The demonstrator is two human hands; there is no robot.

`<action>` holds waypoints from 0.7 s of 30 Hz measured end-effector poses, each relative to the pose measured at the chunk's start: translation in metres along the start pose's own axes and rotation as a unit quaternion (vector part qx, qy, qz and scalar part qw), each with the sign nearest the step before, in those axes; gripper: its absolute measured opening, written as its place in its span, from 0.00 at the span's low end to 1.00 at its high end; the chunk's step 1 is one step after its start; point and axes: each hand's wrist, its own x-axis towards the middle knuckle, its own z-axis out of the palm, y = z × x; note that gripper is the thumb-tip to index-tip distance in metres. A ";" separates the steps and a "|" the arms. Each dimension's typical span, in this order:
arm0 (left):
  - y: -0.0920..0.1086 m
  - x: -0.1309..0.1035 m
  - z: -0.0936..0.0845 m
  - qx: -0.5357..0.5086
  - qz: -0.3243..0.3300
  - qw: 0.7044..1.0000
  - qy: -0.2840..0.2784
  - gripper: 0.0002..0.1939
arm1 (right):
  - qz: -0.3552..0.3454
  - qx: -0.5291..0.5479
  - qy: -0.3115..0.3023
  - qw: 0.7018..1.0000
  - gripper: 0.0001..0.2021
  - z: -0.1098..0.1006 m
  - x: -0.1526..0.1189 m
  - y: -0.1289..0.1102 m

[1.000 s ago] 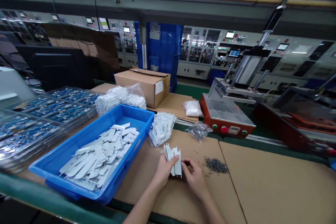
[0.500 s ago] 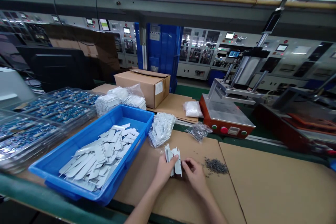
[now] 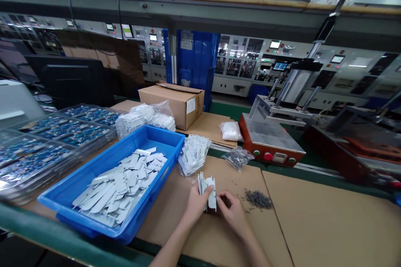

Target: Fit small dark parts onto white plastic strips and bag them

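Several thin white plastic pieces (image 3: 212, 196) stand upright in my left hand (image 3: 198, 201), its thumb pressed across the front one. My right hand (image 3: 231, 208) is at the right edge of that front piece, thumb and forefinger pinched together. Whatever lies between those fingertips is too small to make out. To the right of this hand, a loose heap of small dark grey parts (image 3: 258, 199) lies on the cardboard sheet (image 3: 250, 238). Left of my hands, a blue tray (image 3: 156, 190) holds many similar white pieces (image 3: 125, 187).
Behind my hands lie a bag of white pieces (image 3: 194, 154) and a bag of dark parts (image 3: 238, 157). A press with a red base (image 3: 271, 137) stands at the back right. Clear boxes of blue circuit boards (image 3: 75, 129) sit at the left; a carton (image 3: 175, 104) stands behind.
My right fingertips have come slightly closer to the edge of the front white piece. My left hand keeps its hold. The whole view has shifted slightly.
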 end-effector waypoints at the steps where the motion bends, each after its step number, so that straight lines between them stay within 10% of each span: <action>1: -0.001 0.001 -0.001 0.014 0.002 1.000 0.011 0.15 | -0.008 -0.027 0.007 1.000 0.11 -0.001 0.001 0.003; 10: -0.001 0.010 -0.013 0.095 0.005 0.989 0.113 0.12 | 0.010 -0.353 0.141 0.925 0.13 -0.025 0.011 0.066; 21: -0.002 0.004 -0.003 0.050 0.004 0.998 0.045 0.09 | 0.041 -0.176 0.128 0.975 0.05 -0.025 0.010 0.056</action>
